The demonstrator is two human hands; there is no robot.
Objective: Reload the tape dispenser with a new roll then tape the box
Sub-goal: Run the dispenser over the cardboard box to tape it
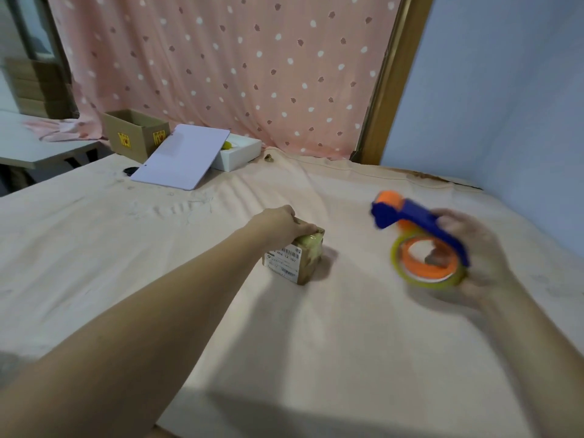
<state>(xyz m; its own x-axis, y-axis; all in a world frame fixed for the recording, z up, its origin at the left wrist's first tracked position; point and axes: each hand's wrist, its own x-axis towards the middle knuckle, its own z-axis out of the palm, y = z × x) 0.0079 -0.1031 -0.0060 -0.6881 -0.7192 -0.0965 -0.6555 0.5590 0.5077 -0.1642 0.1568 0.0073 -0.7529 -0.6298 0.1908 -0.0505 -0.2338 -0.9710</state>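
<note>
A small brown cardboard box with a white barcode label sits in the middle of the peach-coloured cloth. My left hand lies on its top, fingers gripping the far upper edge. To the right, my right hand holds a blue and orange tape dispenser just above the cloth, blurred by motion. A yellowish clear tape roll sits on the dispenser's orange hub. The dispenser is apart from the box, well to its right.
At the back left stand an open cardboard box, a white box with a pale lid leaning on it, and a small dark object. A pink dotted curtain hangs behind. A blue wall borders the right.
</note>
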